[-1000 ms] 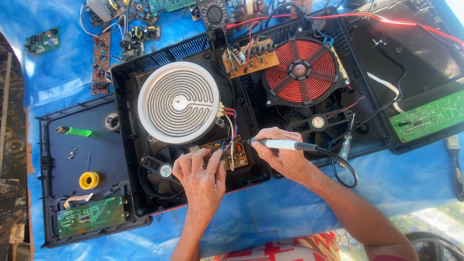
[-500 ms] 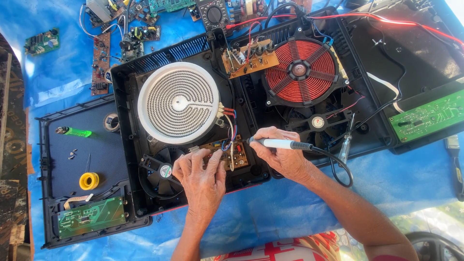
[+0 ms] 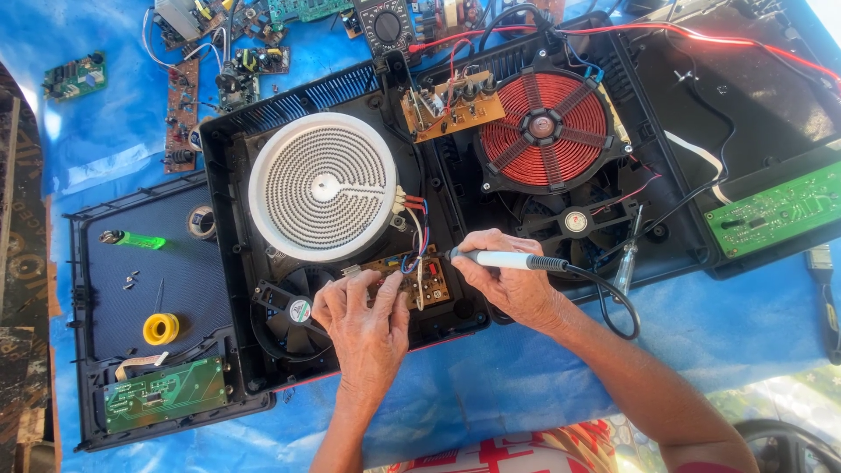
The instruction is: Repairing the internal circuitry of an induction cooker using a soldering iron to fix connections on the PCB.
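A blue tarpaulin (image 3: 491, 394) is spread under everything, so that loose parts stay visible against it. On it, an opened black cooktop housing (image 3: 350, 96) lies beyond both hands, its covers laid aside to expose the interior. A white radiant heating element (image 3: 322, 187) is seated just above the left hand (image 3: 368, 328), and a red induction coil (image 3: 543, 129) sits up and to the right of the right hand (image 3: 517, 285). A removed black cover panel (image 3: 175, 263) is placed well to the left of the left hand, and it serves as a tray for a green circuit board (image 3: 166, 394), a yellow solder spool (image 3: 161, 328) and a green lighter (image 3: 133, 239). A small brown circuit board (image 3: 435, 285) is found between the two hands, low in the housing. It is pressed down by the left hand, whose fingers are spread flat on its near edge, apparently to steady it. A soldering iron (image 3: 504, 260) is clamped in the closed right hand like a pen, its tip brought to the board's wires, and its black cord loops away to the right, clear of the work. A cooling fan (image 3: 300, 308) lies just left of the left hand.
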